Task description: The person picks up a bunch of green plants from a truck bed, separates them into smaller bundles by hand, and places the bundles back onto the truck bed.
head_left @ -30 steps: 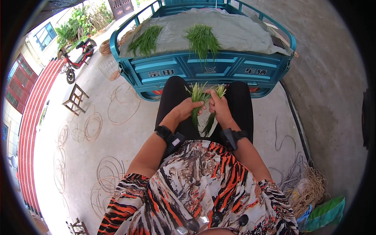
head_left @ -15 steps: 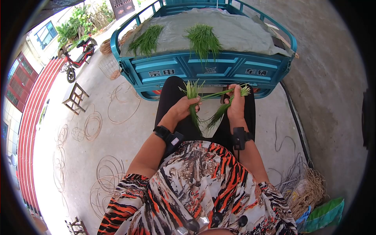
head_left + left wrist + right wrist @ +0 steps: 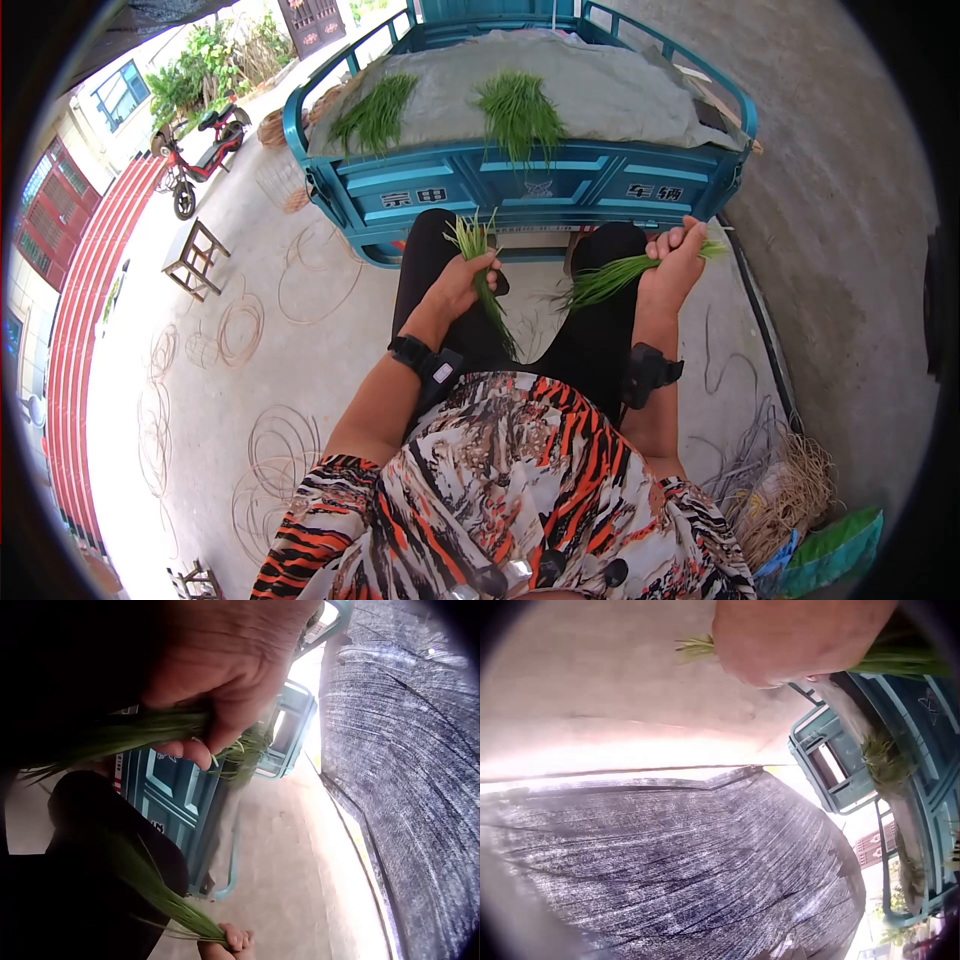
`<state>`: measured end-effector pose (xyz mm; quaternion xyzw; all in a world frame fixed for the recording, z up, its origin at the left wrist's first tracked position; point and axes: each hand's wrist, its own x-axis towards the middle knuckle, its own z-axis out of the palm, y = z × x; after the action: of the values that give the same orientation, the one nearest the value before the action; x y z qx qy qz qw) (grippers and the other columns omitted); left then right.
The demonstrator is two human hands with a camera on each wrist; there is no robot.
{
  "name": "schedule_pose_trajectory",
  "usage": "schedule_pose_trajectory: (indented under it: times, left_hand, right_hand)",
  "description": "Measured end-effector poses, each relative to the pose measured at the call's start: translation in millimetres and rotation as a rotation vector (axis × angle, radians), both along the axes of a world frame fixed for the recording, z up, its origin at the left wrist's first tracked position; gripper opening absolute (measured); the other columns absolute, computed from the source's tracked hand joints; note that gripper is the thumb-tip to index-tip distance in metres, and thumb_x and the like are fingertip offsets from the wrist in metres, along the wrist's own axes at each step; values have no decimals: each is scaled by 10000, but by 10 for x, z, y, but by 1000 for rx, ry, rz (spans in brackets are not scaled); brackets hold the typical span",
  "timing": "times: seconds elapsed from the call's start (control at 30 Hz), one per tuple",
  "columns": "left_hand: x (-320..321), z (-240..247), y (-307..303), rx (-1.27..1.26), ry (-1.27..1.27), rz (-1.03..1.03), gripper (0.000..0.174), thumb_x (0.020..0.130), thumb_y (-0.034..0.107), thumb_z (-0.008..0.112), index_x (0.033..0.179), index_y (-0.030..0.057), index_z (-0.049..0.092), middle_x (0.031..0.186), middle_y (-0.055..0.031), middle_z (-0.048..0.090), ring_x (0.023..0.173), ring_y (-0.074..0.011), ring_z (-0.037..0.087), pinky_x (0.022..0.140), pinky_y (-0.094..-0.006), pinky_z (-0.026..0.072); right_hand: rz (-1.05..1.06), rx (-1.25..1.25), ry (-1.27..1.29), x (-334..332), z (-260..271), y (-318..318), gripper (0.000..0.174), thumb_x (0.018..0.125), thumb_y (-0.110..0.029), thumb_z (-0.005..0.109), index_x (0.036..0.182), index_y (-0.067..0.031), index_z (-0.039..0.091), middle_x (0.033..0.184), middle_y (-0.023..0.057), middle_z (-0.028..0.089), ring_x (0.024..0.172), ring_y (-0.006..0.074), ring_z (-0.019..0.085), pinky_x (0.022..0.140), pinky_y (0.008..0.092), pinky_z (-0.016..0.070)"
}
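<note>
My left hand (image 3: 462, 285) grips a bunch of chives (image 3: 496, 322) over the left thigh, pale cut ends up and dark leaves hanging down. In the left wrist view the thumb of that hand lies across the stems. Out to the right, beyond the right knee, my right hand (image 3: 672, 272) holds a second bunch of chives (image 3: 612, 281). Its leaves trail left over the right thigh, and the pale ends stick out past the hand's right side. The right wrist view shows mostly the back of this hand (image 3: 795, 637).
Ahead stands a blue three-wheeled cart (image 3: 455, 185) with a grey sheet (image 3: 620, 90) over its bed. Two heaps of chives, a left heap (image 3: 378, 112) and a middle heap (image 3: 520, 112), lie on it. Wire coils (image 3: 240, 330) and a stool (image 3: 195, 262) are at the left.
The hands have drawn apart: the right hand has moved well to the right with its chives, away from the left bunch. The left hand has shifted slightly left.
</note>
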<state>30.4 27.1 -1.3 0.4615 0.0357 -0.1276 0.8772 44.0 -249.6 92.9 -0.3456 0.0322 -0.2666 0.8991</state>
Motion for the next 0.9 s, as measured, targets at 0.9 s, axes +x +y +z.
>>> schedule_pose_trajectory:
  times: [0.9]
  left_hand:
    - [-4,1,-122,55,11,-110,131,902,165,560,967,51,566,843,-47,598,690,-128,573,628,-270,501]
  right_hand:
    - [845,-302,342,-154,-896,1036,138,850,-211,612,878,-128,506,555,-79,333,415,44,301,391,218,240]
